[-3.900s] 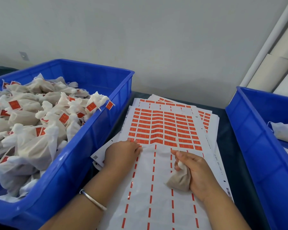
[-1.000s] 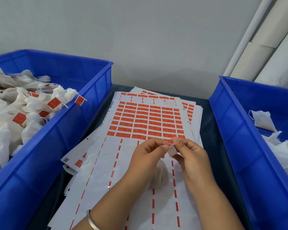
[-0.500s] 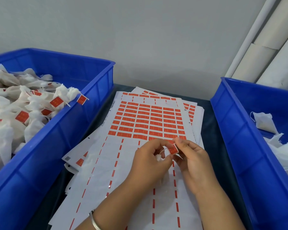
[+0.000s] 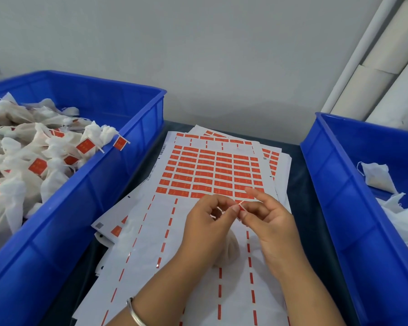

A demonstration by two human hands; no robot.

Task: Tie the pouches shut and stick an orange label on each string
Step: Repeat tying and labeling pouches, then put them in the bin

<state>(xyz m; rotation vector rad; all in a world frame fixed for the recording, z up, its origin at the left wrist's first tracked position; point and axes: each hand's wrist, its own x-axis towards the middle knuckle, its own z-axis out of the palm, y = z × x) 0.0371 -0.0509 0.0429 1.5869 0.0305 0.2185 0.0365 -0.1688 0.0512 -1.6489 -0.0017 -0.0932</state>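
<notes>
Both hands, left hand (image 4: 210,222) and right hand (image 4: 266,222), pinch one orange label (image 4: 242,206); two blue bins (image 4: 137,147) flank them.

Silver bangle (image 4: 135,312), left wrist

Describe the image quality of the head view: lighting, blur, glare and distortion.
Head view: soft, even light with faint shadows; wide-angle bend in the left bin and right bin rims; slight glare on the label sheet backing; mild softness on the left hand and right hand around the orange label, whose print is unreadable.
</notes>
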